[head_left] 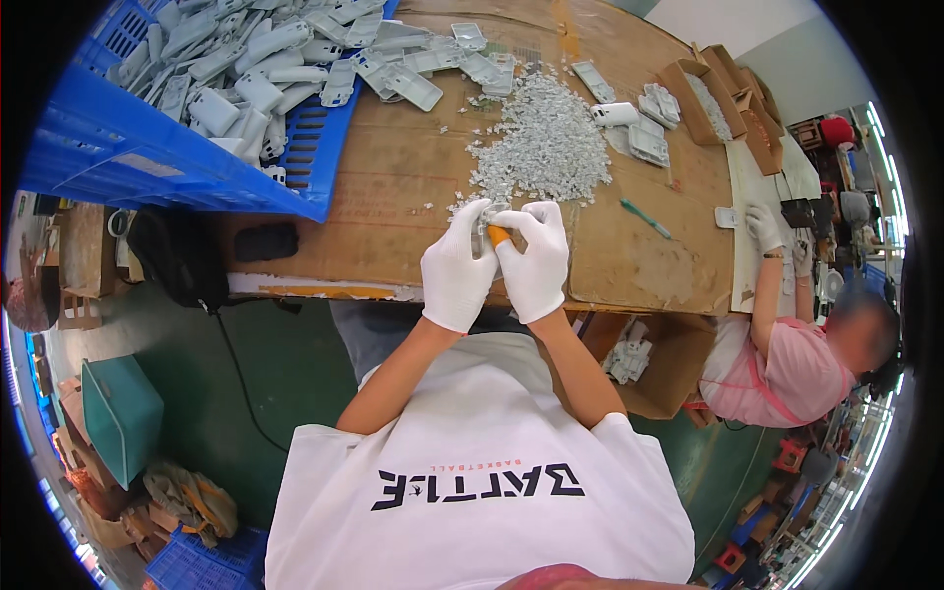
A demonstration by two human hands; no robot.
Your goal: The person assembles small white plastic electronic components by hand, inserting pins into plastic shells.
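Note:
White gloves cover both of my hands, which meet over the near side of the cardboard-covered table. My left hand is closed on a small grey-white plastic housing, mostly hidden by the fingers. From the other side, my right hand pinches at the same housing, an orange cover on its thumb. Just beyond my fingertips spreads a heap of tiny pale plastic pieces.
A blue crate full of light plastic housings stands at left, some spilling onto the table. To the right are stacked housings, a teal pen-like tool and cardboard boxes. A gloved co-worker sits at right.

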